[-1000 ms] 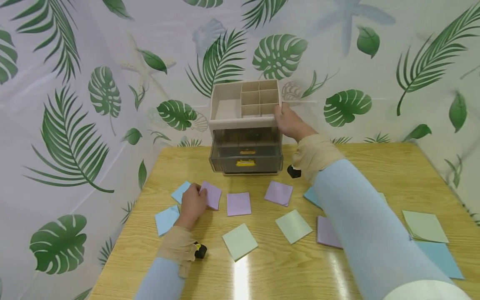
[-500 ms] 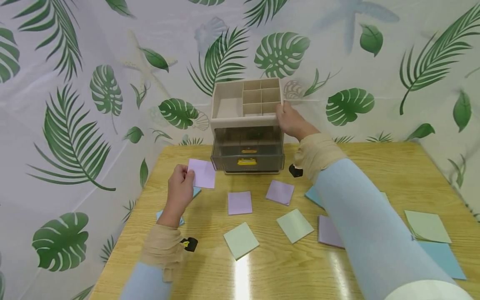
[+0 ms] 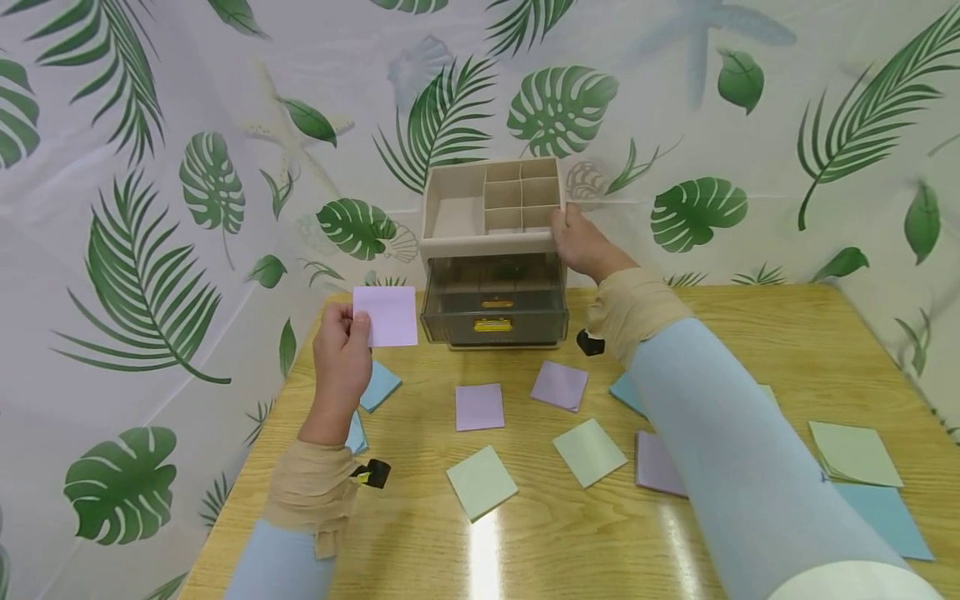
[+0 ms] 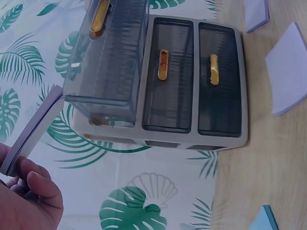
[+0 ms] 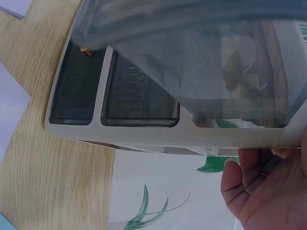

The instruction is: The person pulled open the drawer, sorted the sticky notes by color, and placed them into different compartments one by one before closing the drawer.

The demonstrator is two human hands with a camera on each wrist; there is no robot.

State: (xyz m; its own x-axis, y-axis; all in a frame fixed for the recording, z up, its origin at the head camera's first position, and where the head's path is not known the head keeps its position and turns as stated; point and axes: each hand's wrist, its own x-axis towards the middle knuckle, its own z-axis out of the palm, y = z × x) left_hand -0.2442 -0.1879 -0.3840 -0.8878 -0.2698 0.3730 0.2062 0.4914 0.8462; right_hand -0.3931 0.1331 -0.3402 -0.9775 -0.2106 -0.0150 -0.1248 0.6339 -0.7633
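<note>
My left hand [image 3: 341, 358] pinches a purple sticky note pad [image 3: 388, 317] between thumb and fingers, raised beside the drawer organizer. In the left wrist view the pad [image 4: 36, 127] is seen edge-on, near the pulled-out drawer's corner. The beige desktop organizer [image 3: 487, 245] stands at the table's back, with a divided tray on top. Its uppermost smoky clear drawer [image 3: 450, 325] is slid out; the two lower ones are closed. My right hand [image 3: 588, 246] grips the organizer's right side by the tray's front corner. The right wrist view shows its fingertips [image 5: 232, 179] at that side wall.
Purple pads [image 3: 480, 407], green pads [image 3: 482, 483] and blue pads [image 3: 381, 386] lie about the wooden table [image 3: 420, 550]. More pads, such as a green one [image 3: 855, 454], sit at the right, some partly behind my right arm. A leaf-printed cloth [image 3: 480, 108] hangs behind.
My left hand has lifted the purple pad off the table's left part, moving it up and slightly left to beside the open drawer. The right hand keeps its grip on the organizer.
</note>
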